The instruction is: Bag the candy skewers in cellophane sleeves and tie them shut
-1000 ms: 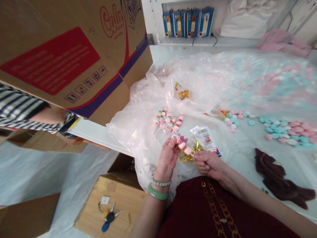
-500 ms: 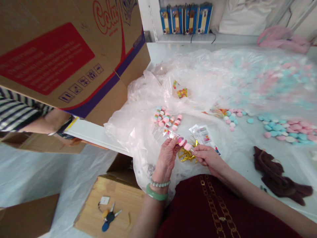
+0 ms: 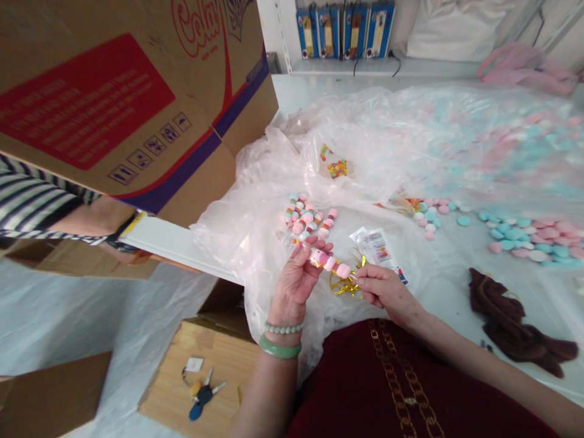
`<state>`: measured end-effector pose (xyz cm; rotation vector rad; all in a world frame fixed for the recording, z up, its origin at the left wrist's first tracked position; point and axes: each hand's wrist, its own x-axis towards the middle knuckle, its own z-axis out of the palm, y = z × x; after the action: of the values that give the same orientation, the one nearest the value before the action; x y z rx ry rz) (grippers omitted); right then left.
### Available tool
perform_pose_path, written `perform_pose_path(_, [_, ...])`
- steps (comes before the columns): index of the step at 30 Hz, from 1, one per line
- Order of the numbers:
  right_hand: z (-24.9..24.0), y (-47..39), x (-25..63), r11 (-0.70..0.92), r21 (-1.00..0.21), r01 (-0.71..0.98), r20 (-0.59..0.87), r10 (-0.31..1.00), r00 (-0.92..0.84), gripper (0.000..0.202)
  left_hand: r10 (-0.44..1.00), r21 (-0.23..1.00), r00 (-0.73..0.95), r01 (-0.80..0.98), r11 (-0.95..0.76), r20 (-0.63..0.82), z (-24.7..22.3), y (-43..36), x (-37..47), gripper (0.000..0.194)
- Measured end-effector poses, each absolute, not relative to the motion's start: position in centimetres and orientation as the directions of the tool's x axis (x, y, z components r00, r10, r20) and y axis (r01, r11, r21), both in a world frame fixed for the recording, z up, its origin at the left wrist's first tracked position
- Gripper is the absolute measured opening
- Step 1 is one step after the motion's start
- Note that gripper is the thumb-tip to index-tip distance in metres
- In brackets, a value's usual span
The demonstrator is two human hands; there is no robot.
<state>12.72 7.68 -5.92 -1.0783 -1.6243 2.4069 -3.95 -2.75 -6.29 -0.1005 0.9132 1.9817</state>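
Marshmallow skewer (image 3: 341, 270) is being held over gold tinsel strips (image 3: 345, 288), the left hand (image 3: 298, 274) cradling its far end in a loose grip while the right hand (image 3: 382, 288) is pinching its stick (image 3: 353, 277), presumably for steadiness, as other candy skewers (image 3: 306, 218) are lying beyond the strips.

Left hand (image 3: 297, 275) at the wrapped end of the pink and white marshmallow skewer (image 3: 336, 266); palm half up, fingers loosely curled beneath, thumb above. Left forearm rising from below it. Right hand (image 3: 385, 289) pinching its stick end, knuckles up; right forearm slanting away.
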Motion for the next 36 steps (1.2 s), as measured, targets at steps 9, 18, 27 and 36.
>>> perform_pose_path(9, [-6.9,9.9,12.6,-0.873,-0.224,0.434,-0.476,-0.291,-0.83,0.012,0.757,0.59,-0.583,-0.734,-0.337,-0.294,-6.5,-2.8,-3.2,0.029])
perform_pose_path(18, [-6.4,7.9,12.6,-0.582,-0.713,0.391,-0.556,0.13,-0.821,0.015,0.716,0.557,-0.575,-0.77,-0.31,-0.396,-6.5,-2.7,-3.2,0.022])
perform_pose_path(27, [-6.0,7.7,12.9,0.371,-0.871,0.323,-0.032,0.611,-0.791,0.014,0.676,0.573,-0.595,-0.762,-0.302,-0.435,-5.5,-2.0,-2.9,0.021])
perform_pose_path(36, [-6.4,9.2,12.2,-0.837,-0.359,0.412,-0.584,-0.143,-0.799,0.016,0.728,0.63,-0.608,-0.708,-0.319,-0.315,-4.7,-2.4,-2.9,0.025])
